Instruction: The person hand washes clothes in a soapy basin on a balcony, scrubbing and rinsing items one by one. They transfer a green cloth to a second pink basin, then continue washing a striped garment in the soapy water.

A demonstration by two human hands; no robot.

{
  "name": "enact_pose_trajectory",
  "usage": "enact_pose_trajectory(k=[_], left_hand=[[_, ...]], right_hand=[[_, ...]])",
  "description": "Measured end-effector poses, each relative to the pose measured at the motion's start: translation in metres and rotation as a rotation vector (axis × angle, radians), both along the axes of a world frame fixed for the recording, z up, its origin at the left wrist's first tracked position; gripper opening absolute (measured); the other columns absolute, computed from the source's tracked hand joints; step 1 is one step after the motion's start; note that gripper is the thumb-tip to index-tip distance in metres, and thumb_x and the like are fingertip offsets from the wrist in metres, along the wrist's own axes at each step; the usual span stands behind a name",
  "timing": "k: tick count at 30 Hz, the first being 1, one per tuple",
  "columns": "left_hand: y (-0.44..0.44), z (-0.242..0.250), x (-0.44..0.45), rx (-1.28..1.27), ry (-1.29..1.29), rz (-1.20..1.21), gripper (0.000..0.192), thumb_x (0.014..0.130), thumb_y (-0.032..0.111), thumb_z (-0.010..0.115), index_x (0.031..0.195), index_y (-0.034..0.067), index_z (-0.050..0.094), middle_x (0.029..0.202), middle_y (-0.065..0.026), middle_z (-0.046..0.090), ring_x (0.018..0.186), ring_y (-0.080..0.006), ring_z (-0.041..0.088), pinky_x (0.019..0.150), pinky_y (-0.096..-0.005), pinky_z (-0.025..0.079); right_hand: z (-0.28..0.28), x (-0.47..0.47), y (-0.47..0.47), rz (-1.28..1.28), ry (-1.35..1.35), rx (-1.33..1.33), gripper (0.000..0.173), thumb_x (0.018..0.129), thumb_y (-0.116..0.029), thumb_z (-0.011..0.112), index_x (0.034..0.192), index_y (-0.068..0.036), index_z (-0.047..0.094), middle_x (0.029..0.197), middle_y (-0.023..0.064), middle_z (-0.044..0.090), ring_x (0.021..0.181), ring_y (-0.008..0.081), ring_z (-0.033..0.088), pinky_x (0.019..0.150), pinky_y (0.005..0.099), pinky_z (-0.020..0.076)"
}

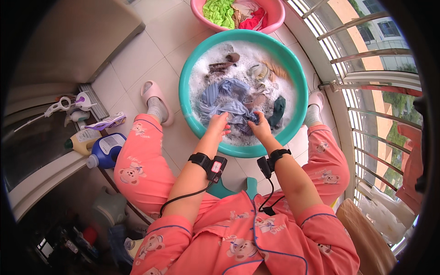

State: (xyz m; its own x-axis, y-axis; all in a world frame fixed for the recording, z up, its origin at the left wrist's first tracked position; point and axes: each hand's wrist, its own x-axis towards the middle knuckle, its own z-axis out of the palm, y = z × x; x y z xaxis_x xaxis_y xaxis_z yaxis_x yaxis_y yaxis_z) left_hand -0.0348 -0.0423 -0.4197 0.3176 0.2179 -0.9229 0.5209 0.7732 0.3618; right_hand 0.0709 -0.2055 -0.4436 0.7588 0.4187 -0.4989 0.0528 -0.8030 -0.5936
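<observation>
A round teal plastic basin (184, 99) of foamy water stands on the floor between my legs. Inside it, a blue striped garment (227, 90) lies bunched and partly under the suds. My right hand (260, 126) pinches a wet fold of this garment near the basin's front side. Just to its left, my left hand (218, 125) has its fingers apart, palm turned inward, with the thumb against the cloth. A dark green cloth piece (277, 108) floats right of my right hand. Brown fabric (221, 67) and a tan cloth (275, 69) lie farther back in the foam.
A pink tub (197, 15) of bright clothes stands behind the basin. To the left are a blue detergent bottle (109, 147), a yellowish bottle (82, 140), a purple-and-white packet (109, 121) and a white spray nozzle (63, 105). A barred window (371, 55) runs along the right.
</observation>
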Motion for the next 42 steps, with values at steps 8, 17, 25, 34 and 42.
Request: enact_pose_trajectory(k=[8,17,25,34,42], left_hand=[[-0.063,-0.060,-0.012,-0.289,0.029,0.202,0.072,0.081,0.028,0.066,0.137,0.001,0.031,0.140,-0.0205,0.029,0.127,-0.0392,0.031,0.103,-0.0495,0.030],[-0.060,-0.035,0.022,-0.473,-0.077,0.254,0.083,0.077,0.047,0.069,0.138,0.004,0.032,0.143,-0.0165,0.032,0.131,-0.0314,0.033,0.108,-0.0483,0.021],[-0.019,0.014,0.018,-0.558,-0.467,0.503,0.028,0.081,0.036,0.066,0.083,0.009,0.058,0.076,-0.0058,0.058,0.065,-0.0215,0.056,0.061,-0.0337,0.047],[-0.046,-0.017,0.027,-0.159,-0.195,0.681,0.032,0.084,0.022,0.062,0.107,0.000,0.055,0.106,-0.0115,0.060,0.096,-0.0255,0.059,0.081,-0.0408,0.048],[-0.030,-0.056,0.000,-0.331,-0.001,0.675,0.082,0.082,0.063,0.053,0.135,0.002,0.036,0.138,-0.0118,0.039,0.118,-0.0272,0.047,0.098,-0.0491,0.035]], right_hand=[[-0.053,-0.003,-0.014,0.444,-0.008,-0.277,0.040,0.079,-0.024,0.066,0.115,-0.010,0.056,0.106,0.0180,0.062,0.101,0.0367,0.057,0.086,0.0421,0.0458],[-0.025,-0.014,0.020,-0.292,0.507,0.057,0.048,0.082,-0.016,0.067,0.125,-0.007,0.048,0.101,0.0138,0.063,0.092,0.0171,0.059,0.076,0.0306,0.0494],[0.122,-0.046,0.069,0.236,-0.149,0.209,0.026,0.080,-0.028,0.068,0.084,-0.004,0.061,0.074,0.0192,0.060,0.064,0.0348,0.057,0.059,0.0367,0.0468],[0.036,0.000,0.052,0.027,-0.226,-0.077,0.033,0.085,-0.036,0.059,0.081,-0.004,0.063,0.069,0.0186,0.061,0.069,0.0375,0.059,0.063,0.0417,0.0465],[-0.021,-0.023,0.006,0.521,-0.082,0.003,0.048,0.082,-0.014,0.063,0.125,-0.012,0.040,0.120,0.0189,0.040,0.109,0.0399,0.048,0.090,0.0429,0.0425]])
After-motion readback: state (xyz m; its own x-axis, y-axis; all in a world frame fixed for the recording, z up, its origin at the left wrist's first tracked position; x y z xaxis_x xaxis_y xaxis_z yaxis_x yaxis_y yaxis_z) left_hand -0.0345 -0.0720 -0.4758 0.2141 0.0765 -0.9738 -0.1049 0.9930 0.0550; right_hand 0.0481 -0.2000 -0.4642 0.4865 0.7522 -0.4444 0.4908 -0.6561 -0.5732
